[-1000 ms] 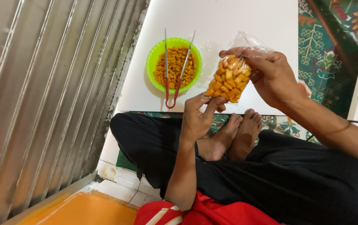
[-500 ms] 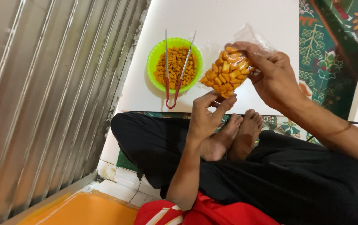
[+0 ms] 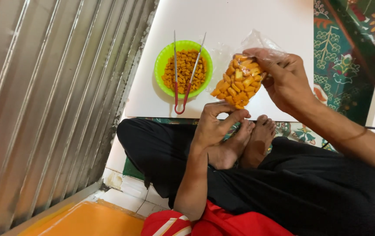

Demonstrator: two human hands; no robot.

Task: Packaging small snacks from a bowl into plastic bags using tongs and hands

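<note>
Pinching the gathered neck of a clear plastic bag [image 3: 240, 81] of orange snack pieces, the right hand [image 3: 285, 81] is clamped on the bag's upper end, fingers curled over the loose, crumpled film that sticks up past the knuckles. The bag hangs from that grip above the near edge of the white tabletop [image 3: 240, 22], its long axis slanting from the right hand down and toward the left hand [image 3: 213, 126]. The left hand sits just under the bag's lower tip, thumb and forefinger bent toward each other around a small gap; whether the fingertips touch the film cannot be told, and it holds nothing that shows. So the right hand carries the bag, and the left is the nearer one to its free bottom corner. The bag bears no label or print in view, only clear film over tightly packed orange pieces. Beyond the left hand, further out on the tabletop, stands a round green bowl [image 3: 163, 59] with more of the same snack, and a pair of metal tongs [image 3: 183, 74] with red handles lies across it, its joined end over the near rim. Below the hands are the person's crossed legs in black trousers and bare feet; a ribbed metal shutter [image 3: 43, 109] runs along the left hand's side, a patterned green mat [image 3: 349, 52] on the right's.
</note>
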